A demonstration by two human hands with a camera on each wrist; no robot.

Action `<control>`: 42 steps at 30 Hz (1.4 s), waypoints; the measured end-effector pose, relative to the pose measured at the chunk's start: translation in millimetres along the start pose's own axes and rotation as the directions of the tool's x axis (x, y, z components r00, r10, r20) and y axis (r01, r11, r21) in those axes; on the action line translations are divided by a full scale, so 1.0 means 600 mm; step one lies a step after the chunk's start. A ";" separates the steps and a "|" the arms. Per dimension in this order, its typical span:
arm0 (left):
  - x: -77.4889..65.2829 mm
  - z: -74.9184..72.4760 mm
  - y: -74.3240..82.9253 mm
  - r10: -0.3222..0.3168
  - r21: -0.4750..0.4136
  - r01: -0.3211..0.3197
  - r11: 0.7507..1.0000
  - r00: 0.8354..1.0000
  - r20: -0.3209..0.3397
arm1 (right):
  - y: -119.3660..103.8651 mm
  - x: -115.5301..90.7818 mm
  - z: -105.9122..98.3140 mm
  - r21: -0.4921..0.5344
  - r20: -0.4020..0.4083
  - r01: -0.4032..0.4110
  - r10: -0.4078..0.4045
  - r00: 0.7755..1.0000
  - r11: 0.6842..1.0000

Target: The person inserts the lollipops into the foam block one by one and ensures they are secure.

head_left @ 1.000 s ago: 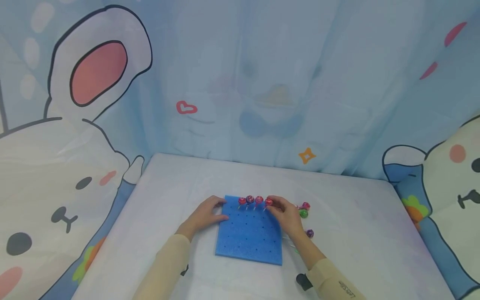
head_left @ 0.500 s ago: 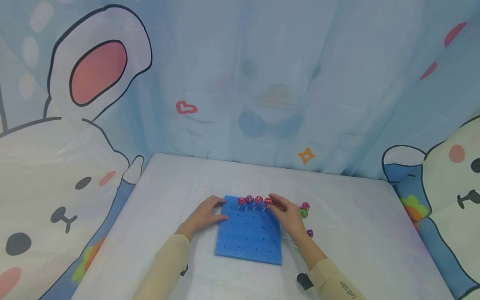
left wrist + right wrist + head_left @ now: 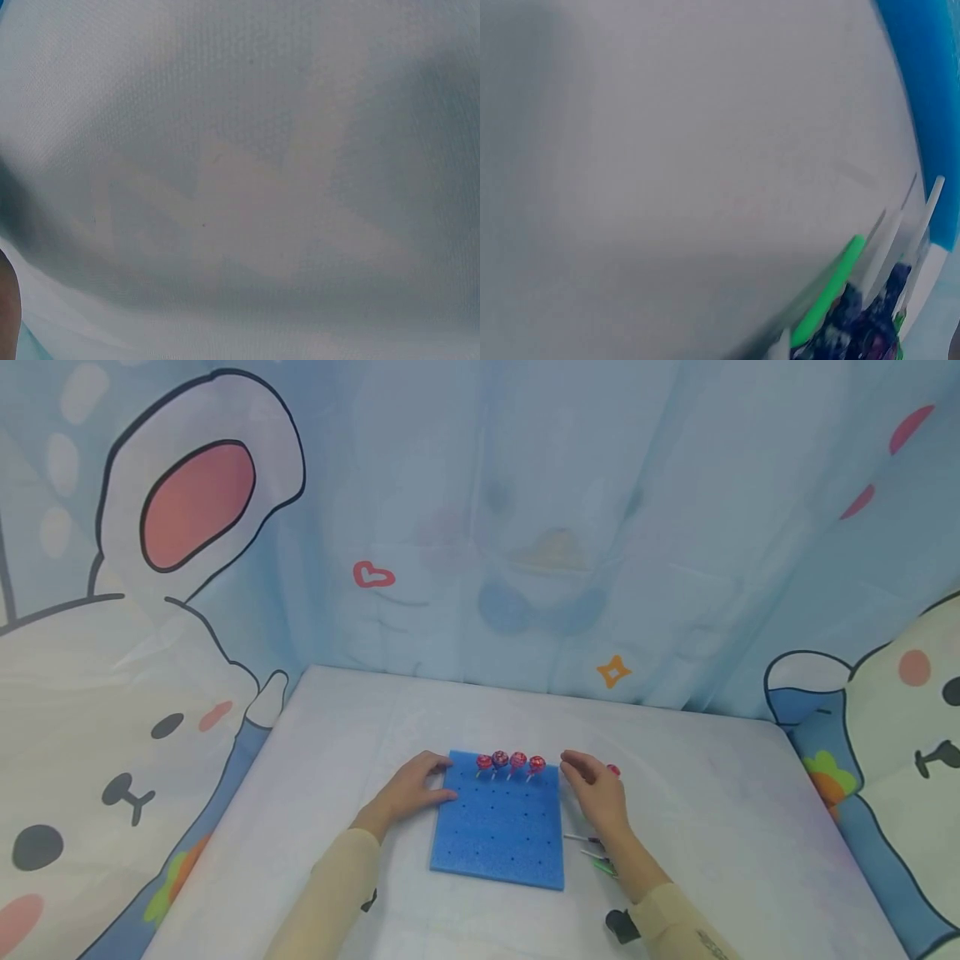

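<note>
Four-sided blue foam board (image 3: pixel 498 827), dotted with small holes, lies flat on the white table. Along its far edge stand several lollipops (image 3: pixel 517 761) in red and purple wrappers, sticks down in the board. My left hand (image 3: pixel 408 787) rests at the board's left edge, thumb and fingers spread apart and touching it. Just off the far right corner is my right hand (image 3: pixel 600 789), fingers loosely bent, with nothing visible between them. Behind it a pink lollipop (image 3: pixel 613 769) partly shows. The left wrist view holds mostly white cloth and a sliver of skin.
Right of the board lie loose lollipop sticks (image 3: pixel 592 853), their heads hidden by my right forearm. The right wrist view shows a green stick (image 3: pixel 829 291), white sticks and dark wrappers (image 3: pixel 874 322) beside the blue board. A printed curtain (image 3: pixel 480 527) hangs behind the table.
My right hand has let go of the rightmost red lollipop and moved right, off the board. That lollipop stays standing. Left hand and board are unmoved.
</note>
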State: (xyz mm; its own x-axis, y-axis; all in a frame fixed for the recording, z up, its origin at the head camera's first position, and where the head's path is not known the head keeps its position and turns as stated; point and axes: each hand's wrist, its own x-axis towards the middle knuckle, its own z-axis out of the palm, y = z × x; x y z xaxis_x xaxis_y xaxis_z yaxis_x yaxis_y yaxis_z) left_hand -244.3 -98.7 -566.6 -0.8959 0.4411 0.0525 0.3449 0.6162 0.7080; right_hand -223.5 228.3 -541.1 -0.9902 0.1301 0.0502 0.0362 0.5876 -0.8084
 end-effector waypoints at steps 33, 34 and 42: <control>0.003 0.003 -0.002 -0.049 0.020 0.049 0.999 0.999 0.010 | 0.087 -0.006 -0.077 -0.102 -0.107 -0.113 0.102 0.989 0.988; 0.003 0.003 -0.001 -0.050 0.020 0.050 0.999 0.999 0.011 | 0.087 -0.007 -0.077 -0.107 -0.101 -0.113 0.102 0.990 0.988; 0.003 0.002 0.000 -0.051 0.031 0.051 0.998 0.999 0.015 | 0.090 -0.005 -0.072 -0.116 -0.053 -0.159 0.153 0.987 0.981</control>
State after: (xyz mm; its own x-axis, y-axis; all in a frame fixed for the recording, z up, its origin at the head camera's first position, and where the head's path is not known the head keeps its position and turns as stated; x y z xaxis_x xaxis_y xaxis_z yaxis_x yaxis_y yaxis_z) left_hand -245.8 -97.2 -567.3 -0.9083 0.4184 0.0056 0.3072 0.6578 0.6877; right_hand -212.8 294.3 -559.7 -0.9643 0.2611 -0.0431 0.2082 0.6477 -0.7329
